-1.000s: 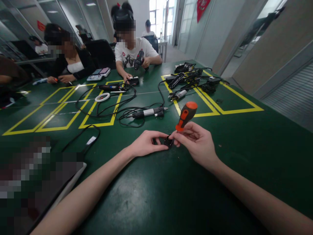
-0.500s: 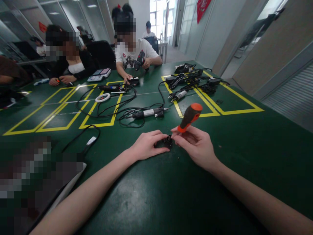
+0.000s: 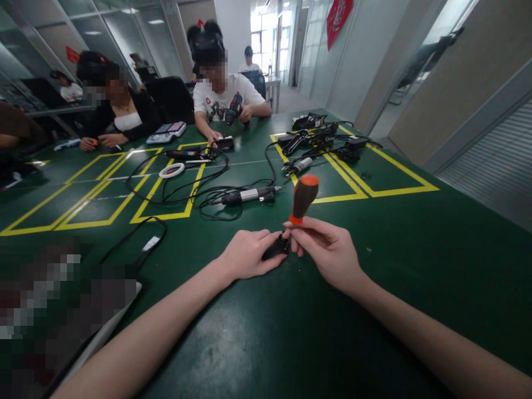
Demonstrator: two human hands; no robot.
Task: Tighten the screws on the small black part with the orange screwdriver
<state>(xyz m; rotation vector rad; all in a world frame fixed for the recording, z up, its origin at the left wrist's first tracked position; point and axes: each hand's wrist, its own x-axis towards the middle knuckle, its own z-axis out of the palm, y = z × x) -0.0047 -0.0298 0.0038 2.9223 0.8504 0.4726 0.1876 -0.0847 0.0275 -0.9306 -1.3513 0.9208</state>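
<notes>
My left hand (image 3: 253,254) is closed around a small black part (image 3: 277,247) on the green table, thumb on the near side and fingers on the far side. Its kind is hard to make out because my fingers cover much of it. In my right hand (image 3: 328,246) is a screwdriver (image 3: 304,198) with a dark and orange handle, pinched low near its shaft. It stands nearly upright, handle up, its lower end at the black part; the tip is hidden. A tiny speck (image 3: 299,271) lies on the table just below my right hand.
A silver-and-black corded tool (image 3: 249,195) lies beyond my hands. Cables and black devices (image 3: 316,136) pile up at the back right. A white ring (image 3: 172,170) rests on yellow-taped table areas. Across the table, a person holds a black drill (image 3: 234,108); another person sits left.
The screwdriver has swung from leaning right to nearly upright, my right hand moving with it. My left hand keeps its hold on the black part. The whole view has shifted slightly.
</notes>
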